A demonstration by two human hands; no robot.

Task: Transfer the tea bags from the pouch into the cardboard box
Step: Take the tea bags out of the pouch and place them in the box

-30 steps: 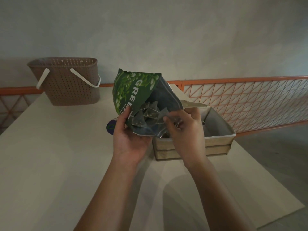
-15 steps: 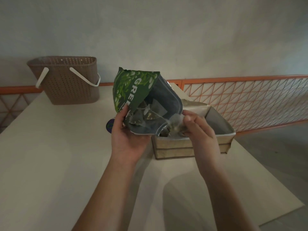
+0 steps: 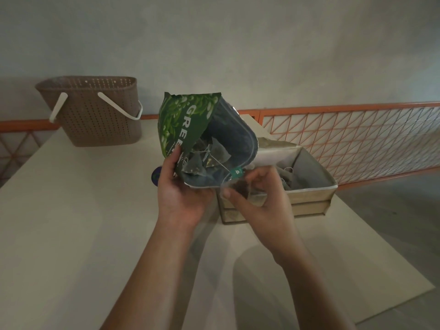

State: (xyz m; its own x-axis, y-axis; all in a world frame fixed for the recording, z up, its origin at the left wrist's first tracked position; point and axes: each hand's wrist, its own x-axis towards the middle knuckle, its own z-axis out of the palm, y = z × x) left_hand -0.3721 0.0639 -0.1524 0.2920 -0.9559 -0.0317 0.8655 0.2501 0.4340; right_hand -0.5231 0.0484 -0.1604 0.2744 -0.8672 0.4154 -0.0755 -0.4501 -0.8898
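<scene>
My left hand (image 3: 181,194) grips the lower edge of the green tea pouch (image 3: 183,120), held up with its mouth open toward me. Several mesh tea bags (image 3: 214,154) lie inside it. My right hand (image 3: 264,198) pinches one tea bag (image 3: 240,189) just outside the pouch's mouth, its string and green tag (image 3: 237,172) trailing back to the pouch. The open cardboard box (image 3: 309,194) stands on the table behind my right hand, with a few tea bags (image 3: 289,179) inside.
A brown perforated basket (image 3: 95,113) with white handles stands at the table's far left. An orange mesh railing (image 3: 345,139) runs behind and to the right. A dark round object (image 3: 156,177) peeks out behind my left hand. The table's right edge (image 3: 381,246) drops to the floor.
My right hand has drawn a tea bag out of the pouch's mouth, toward me and slightly down. The pouch and my left hand have barely shifted.
</scene>
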